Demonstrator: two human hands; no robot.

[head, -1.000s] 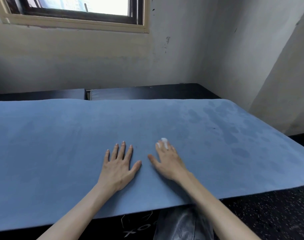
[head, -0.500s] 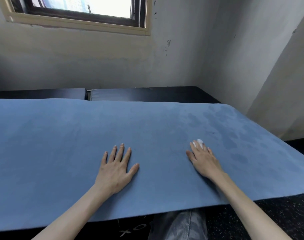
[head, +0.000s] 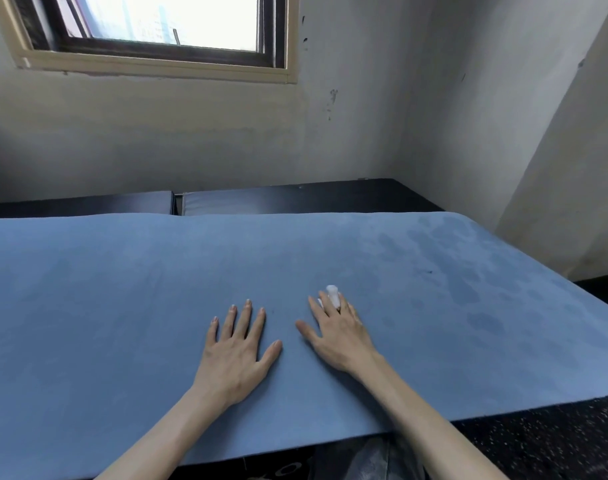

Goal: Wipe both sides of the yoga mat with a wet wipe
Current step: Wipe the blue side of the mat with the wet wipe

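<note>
While flat on mat [head: 122,306], right hand [head: 337,332] presses wipe [head: 333,295]

Bare room in a home.
Scuffed plaster walls [head: 382,109], a framed window [head: 157,60] far left, dark speckled floor [head: 555,438] near right.

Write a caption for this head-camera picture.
Both hands flat on a blue foam yoga mat, right hand pressing a white wet wipe.

1. Most of the wet wipe [head: 333,295] is hidden under the fingers of the right hand [head: 337,332]; only a small white bit shows.
2. The yoga mat [head: 122,289] is cut off at the left edge.
3. The window [head: 157,29] is cut off at the top.
</note>
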